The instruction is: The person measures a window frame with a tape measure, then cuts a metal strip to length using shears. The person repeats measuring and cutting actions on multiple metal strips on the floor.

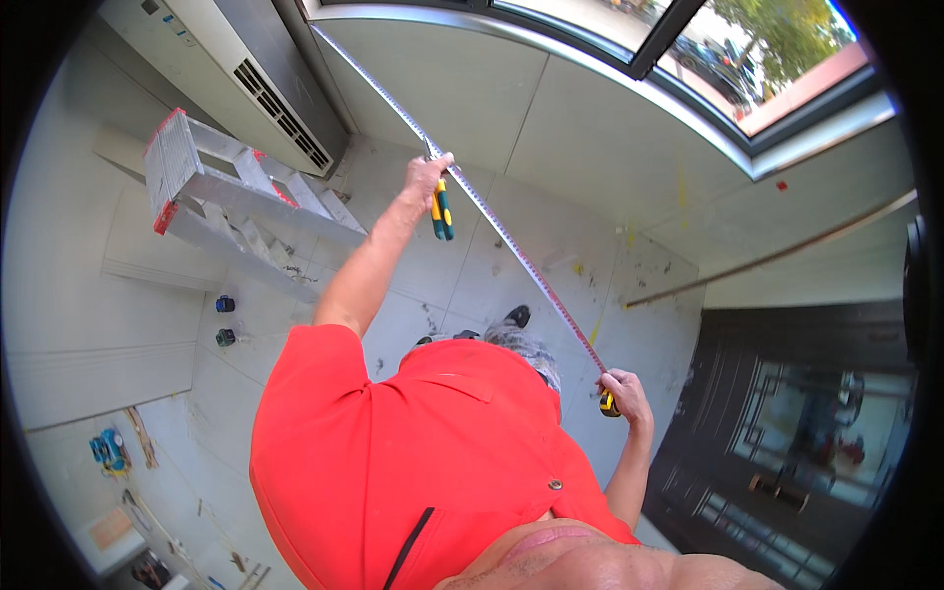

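A long metal tape measure (521, 256) stretches diagonally from the upper left corner beside the window down to my right hand (624, 393), which grips its yellow-and-black case (610, 401). My left hand (429, 177) is closed on green-and-yellow pliers (442, 208) at the middle of the tape, touching it. The tape's far end meets the wall at the window's metal sill (431, 22).
An aluminium stepladder (226, 197) stands left, beside a tall air-conditioning cabinet (187, 49). Small tools (225, 305) and a teal power tool (111, 450) lie at the left. A long rod (767, 256) leans on the right wall near a dark door (708, 413).
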`<move>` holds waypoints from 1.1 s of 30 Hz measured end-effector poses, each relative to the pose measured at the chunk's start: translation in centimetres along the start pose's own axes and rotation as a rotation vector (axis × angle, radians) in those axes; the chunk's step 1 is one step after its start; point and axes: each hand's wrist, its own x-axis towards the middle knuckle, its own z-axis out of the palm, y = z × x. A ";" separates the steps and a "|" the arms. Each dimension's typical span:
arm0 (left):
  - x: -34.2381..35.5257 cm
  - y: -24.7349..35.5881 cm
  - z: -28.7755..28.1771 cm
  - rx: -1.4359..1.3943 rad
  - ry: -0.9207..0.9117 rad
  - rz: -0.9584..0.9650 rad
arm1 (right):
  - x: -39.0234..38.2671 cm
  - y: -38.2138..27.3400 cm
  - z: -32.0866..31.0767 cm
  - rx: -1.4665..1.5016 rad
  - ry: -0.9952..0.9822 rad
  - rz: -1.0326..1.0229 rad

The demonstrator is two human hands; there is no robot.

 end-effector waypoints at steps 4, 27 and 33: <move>2.2 0.5 10.7 -0.059 0.091 0.019 | 11.4 -5.2 -11.7 -0.077 -0.066 -0.054; 30.1 3.4 36.9 -0.105 0.406 0.057 | 47.5 -17.0 -50.2 -0.413 0.020 -0.340; 35.0 4.5 37.4 -0.155 0.418 0.111 | 50.5 -17.2 -54.7 -0.443 0.088 -0.377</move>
